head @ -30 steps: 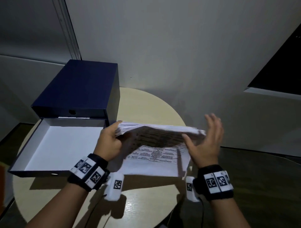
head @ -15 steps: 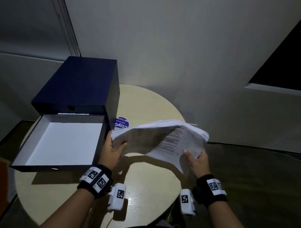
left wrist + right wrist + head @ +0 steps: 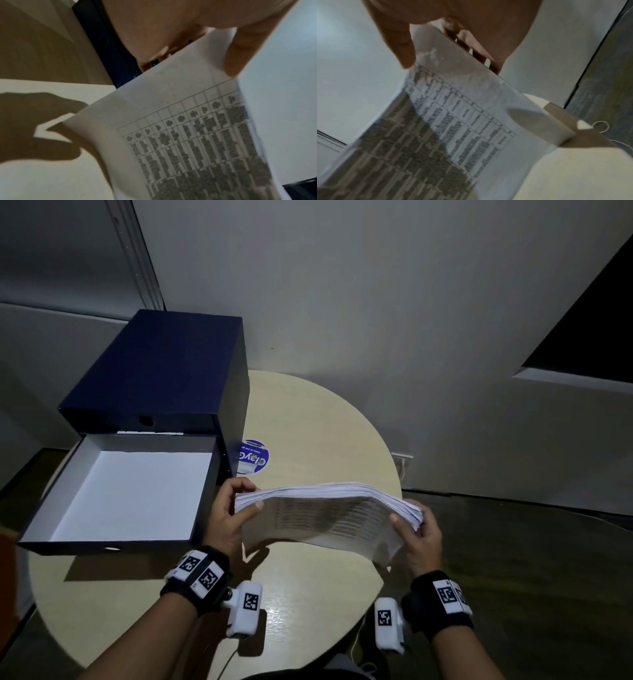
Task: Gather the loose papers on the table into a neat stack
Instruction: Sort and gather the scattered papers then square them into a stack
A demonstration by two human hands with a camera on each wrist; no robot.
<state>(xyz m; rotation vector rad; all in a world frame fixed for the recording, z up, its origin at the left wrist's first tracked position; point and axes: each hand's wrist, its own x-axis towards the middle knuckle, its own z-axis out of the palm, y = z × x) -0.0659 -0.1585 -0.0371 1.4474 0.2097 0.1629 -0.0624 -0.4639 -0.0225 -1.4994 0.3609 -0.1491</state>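
A thick stack of printed papers [image 3: 329, 515] is held on edge above the round beige table [image 3: 308, 422], its printed face toward me and its lower edge near the tabletop. My left hand [image 3: 233, 508] grips the stack's left end, thumb on the front face. My right hand [image 3: 416, 529] grips the right end the same way. In the left wrist view the thumb presses the table-printed papers [image 3: 188, 128]. The right wrist view shows a thumb on the front of the papers [image 3: 453, 115] and fingers behind them.
A dark blue box [image 3: 164, 371] stands at the back left of the table, with its open white-lined tray [image 3: 130, 494] in front of it, just left of my left hand. A round blue sticker [image 3: 253, 457] lies beyond the papers. Dark floor [image 3: 513, 559] lies to the right.
The stack was flat with a sheet drooping, then bent and loose in both hands. Now both hands hold it by its ends, squared together and upright over the table.
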